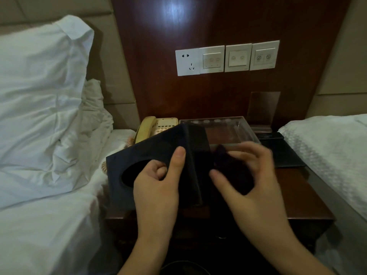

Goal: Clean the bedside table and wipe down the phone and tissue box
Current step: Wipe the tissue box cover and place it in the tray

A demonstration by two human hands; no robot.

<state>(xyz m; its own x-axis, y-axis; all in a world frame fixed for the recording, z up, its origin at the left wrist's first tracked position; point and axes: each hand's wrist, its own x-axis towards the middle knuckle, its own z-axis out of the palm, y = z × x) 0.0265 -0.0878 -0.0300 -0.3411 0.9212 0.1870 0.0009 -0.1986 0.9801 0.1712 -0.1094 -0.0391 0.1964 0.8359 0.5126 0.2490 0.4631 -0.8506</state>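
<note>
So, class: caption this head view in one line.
Left hand holds the dark tissue box while right hand wipes it with a cloth.

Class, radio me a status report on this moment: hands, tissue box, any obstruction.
Left hand grips tissue box, lifted and tilted. Right hand presses dark cloth on its side. Phone behind, untouched.

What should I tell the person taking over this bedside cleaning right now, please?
Left hand: grips the dark tissue box, thumb on its upper edge, fingers in the round opening; the box is tilted, its far side raised above the bedside table.
Right hand: holds a dark cloth against the box's right face; it is motion-blurred.
The phone sits at the table's back left, handset on its cradle, beside a clear tray.
Done: cannot tell from this view.
Left: finish the box and set it down; whether the phone and tabletop still need wiping cannot be told.
</note>
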